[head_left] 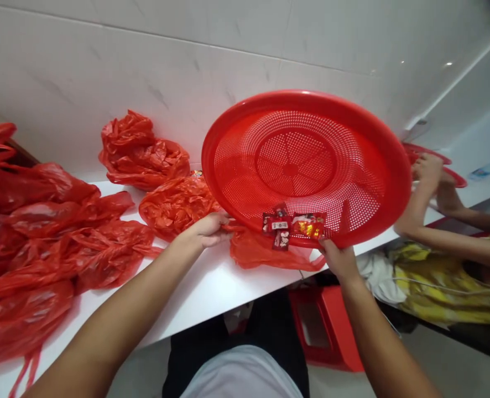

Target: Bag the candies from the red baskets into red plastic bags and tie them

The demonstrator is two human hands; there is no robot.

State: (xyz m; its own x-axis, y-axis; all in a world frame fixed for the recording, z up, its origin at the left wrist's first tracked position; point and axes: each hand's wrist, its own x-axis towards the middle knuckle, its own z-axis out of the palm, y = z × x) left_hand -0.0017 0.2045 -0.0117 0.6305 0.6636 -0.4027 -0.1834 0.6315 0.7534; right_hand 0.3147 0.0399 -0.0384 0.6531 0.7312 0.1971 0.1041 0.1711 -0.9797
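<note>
Tilting up on its lower edge, one large red basket (pixel 288 168) with a perforated bottom stands between two bare hands above a white table (pixel 182 298). The left hand (pixel 212 229) has its fingers closed on the edge of one red bag (pixel 255 251), which hangs open under the basket's lower rim. The right hand (pixel 338 257) grips that rim with its thumb in front; its other fingers are mostly hidden, so whether they also pinch the bag I cannot tell. At least four small packets (pixel 280 225) gather at the rim between the hands, overlapping too much for a firm count. Two crumpled red bags (pixel 145 157) sit near the wall; the pile of bags (pixel 54 226) farther left cannot be counted. One red stool (pixel 340 331) is below. At right, a co-worker's two hands (pixel 429 168) meet a second red basket (pixel 456 177).
</note>
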